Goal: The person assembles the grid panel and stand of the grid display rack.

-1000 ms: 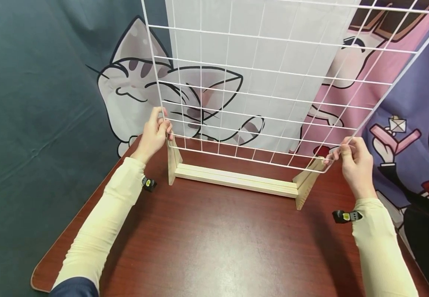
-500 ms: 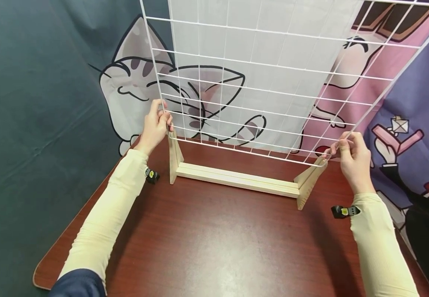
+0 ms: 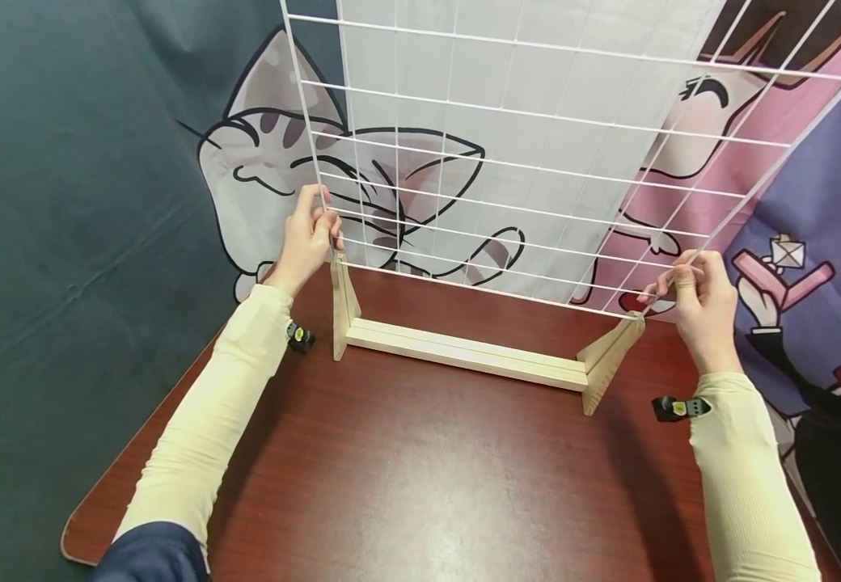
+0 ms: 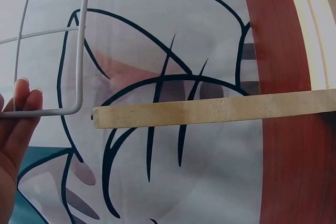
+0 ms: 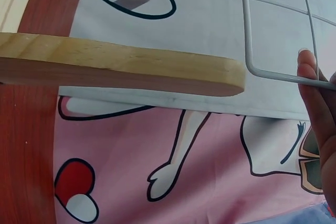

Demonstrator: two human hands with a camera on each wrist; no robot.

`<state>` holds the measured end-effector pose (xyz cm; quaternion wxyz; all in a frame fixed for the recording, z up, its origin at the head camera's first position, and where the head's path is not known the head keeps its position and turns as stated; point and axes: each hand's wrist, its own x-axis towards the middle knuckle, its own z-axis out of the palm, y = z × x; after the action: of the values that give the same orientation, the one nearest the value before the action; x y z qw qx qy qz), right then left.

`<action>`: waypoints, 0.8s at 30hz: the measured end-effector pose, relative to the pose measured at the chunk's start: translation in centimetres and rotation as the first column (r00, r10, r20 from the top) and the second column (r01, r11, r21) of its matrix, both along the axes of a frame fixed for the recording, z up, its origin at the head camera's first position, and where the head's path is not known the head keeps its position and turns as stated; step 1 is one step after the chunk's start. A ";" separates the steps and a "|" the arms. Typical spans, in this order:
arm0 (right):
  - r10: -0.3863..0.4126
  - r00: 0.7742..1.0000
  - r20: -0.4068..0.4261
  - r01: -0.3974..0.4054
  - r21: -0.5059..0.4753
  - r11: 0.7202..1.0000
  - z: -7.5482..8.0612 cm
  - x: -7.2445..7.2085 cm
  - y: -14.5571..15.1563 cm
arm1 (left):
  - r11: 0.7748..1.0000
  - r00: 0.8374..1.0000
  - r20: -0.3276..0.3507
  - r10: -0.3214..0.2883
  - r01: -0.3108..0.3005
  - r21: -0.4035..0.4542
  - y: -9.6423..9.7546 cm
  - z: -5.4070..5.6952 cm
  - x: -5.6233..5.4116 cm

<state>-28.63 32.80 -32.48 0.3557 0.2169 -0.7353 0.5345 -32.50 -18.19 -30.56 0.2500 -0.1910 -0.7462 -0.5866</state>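
A white wire grid panel [image 3: 500, 160] hangs above a pale wooden stand [image 3: 464, 354] on the table. Along its left side rod, my left hand [image 3: 309, 238] pinches the wire near the bottom corner. My right hand [image 3: 700, 303] grips the opposite side rod, also low down. The left upright [image 4: 210, 109] of the stand ends just short of the panel's corner, with a narrow gap between them in the left wrist view. On the other side, the right upright [image 5: 126, 66] also stands apart from the wire corner. The panel's top runs out of the head view.
The stand rests on a reddish-brown table [image 3: 391, 469] whose rounded corner shows at lower left. Behind it hangs a printed curtain [image 3: 129, 202] with cartoon figures. A small black camera is strapped at each wrist.
Both hands have risen a little with the grid panel. Its bottom edge has moved up to about the height of the upright tips in the head view. The stand stays in place.
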 end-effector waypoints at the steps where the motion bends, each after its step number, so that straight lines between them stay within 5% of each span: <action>1: 0.016 1.000 -0.001 -0.016 -0.013 1.000 0.1 0.0 0.0 | 1.000 1.000 -0.001 0.000 0.000 0.002 0.0 0.0 -0.1; 6: 0.137 0.990 -0.015 -0.138 -0.122 0.983 0.5 -0.3 0.3 | 1.000 1.000 -0.023 0.003 -0.002 0.003 0.0 -0.2 -1.1; 11: 0.176 0.984 -0.019 -0.177 -0.161 0.971 0.6 -0.5 0.2 | 1.000 0.999 -0.040 0.014 -0.014 0.001 -0.3 -0.9 -2.6; 17: 0.017 1.000 -0.005 -0.018 -0.023 1.000 0.5 -0.5 0.2 | 1.000 1.000 -0.026 0.011 -0.011 0.016 -0.5 -1.7 -3.0; 22: -0.159 0.987 -0.029 0.161 0.121 0.979 0.4 -0.3 0.1 | 0.999 0.999 -0.038 -0.004 0.005 0.034 -0.7 -2.3 -3.2; 24: -0.171 0.985 -0.035 0.174 0.136 0.975 0.5 -0.2 0.0 | 1.000 0.999 -0.046 0.004 -0.002 0.025 -0.7 -2.5 -3.2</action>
<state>-28.88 32.85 -32.03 0.3931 0.1827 -0.7827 0.4466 -35.72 -18.92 -33.03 0.2704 -0.2002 -0.7331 -0.5911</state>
